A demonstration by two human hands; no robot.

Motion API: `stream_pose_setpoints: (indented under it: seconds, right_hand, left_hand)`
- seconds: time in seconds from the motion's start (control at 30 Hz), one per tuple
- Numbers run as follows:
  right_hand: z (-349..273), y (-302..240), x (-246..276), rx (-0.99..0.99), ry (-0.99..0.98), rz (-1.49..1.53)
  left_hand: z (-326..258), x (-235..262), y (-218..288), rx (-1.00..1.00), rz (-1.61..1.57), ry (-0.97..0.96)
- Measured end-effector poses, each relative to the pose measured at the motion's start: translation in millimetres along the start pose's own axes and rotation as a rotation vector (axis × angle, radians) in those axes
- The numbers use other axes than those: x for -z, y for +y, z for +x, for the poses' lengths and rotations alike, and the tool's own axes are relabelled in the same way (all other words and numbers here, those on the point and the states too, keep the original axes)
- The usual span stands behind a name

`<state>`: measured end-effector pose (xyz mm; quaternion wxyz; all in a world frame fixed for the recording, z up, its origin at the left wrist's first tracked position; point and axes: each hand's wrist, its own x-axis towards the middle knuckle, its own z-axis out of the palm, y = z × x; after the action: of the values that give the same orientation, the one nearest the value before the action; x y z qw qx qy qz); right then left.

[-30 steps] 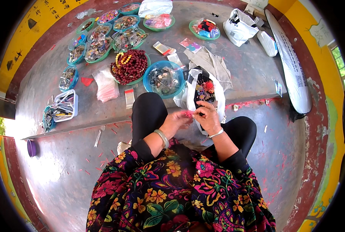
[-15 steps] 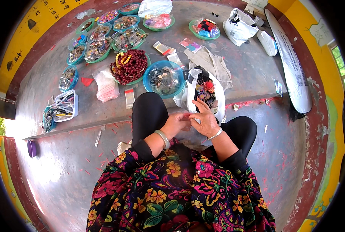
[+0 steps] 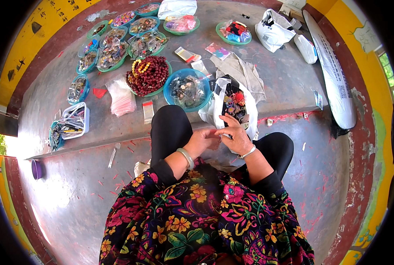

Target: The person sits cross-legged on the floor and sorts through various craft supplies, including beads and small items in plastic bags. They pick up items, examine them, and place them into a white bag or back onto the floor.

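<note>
Here, left hand (image 3: 202,140): held just short of the platform's front edge, fingers curled, its tips brought against those of the other hand; whether anything is pinched cannot be told.
Right hand (image 3: 237,139): bent in at the wrist, with the thumb and forefinger drawn close together at the left fingertips and another finger raised; any small thing between them is hidden.
Open white bag (image 3: 251,106): set at the front edge of the platform (image 3: 289,88), just beyond the right hand, partly covered by it; a red flower-shaped piece (image 3: 238,98) and small dark pieces are held inside.
Blue basin (image 3: 206,100): placed just left of the bag, filled with small clear packets.
Dark red bead strings (image 3: 137,86): heaped in a dish behind the basin's left side, topped with yellow beads.
Clear sleeves (image 3: 121,99): stacked left of the beads, toward the front edge.
White tray (image 3: 87,120): set near the platform's front left corner, loaded with slender items.
Grey cloth (image 3: 245,77): spread behind the bag.
Bracelets (image 3: 186,157): worn on both wrists.
</note>
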<state>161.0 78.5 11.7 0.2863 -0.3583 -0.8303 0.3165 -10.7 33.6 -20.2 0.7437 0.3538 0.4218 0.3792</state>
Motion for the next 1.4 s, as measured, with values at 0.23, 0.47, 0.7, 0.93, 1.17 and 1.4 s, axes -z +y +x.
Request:
stream_pose_setpoints:
  seconds: [0.23, 0.47, 0.7, 0.93, 1.17, 1.4]
  right_hand:
    - [0.1, 2.0, -2.5, -0.004, 0.002, 0.028]
    - [-0.2, 0.3, -2.8, 0.07, 0.013, -0.112]
    - [-2.5, 4.1, -4.4, -0.026, -0.047, -0.036]
    - [-5.1, 11.8, -3.2, -0.135, -0.118, 0.07]
    - [-8.9, 19.2, -10.5, -0.089, -0.292, -0.054]
    - [-6.4, 12.7, -13.0, -0.219, -0.024, 0.171]
  left_hand:
    - [1.2, 1.7, -3.5, -0.01, -0.05, -0.022]
    - [-0.6, 0.1, 0.7, -0.015, -0.046, -0.041]
    - [3.3, 2.3, -7.8, -0.005, -0.01, -0.035]
    - [4.1, 3.2, -8.8, -0.025, -0.032, -0.048]
    - [7.2, 5.6, -16.3, -0.025, 0.026, -0.116]
    - [-1.9, 3.0, 4.6, 0.004, -0.203, -0.041]
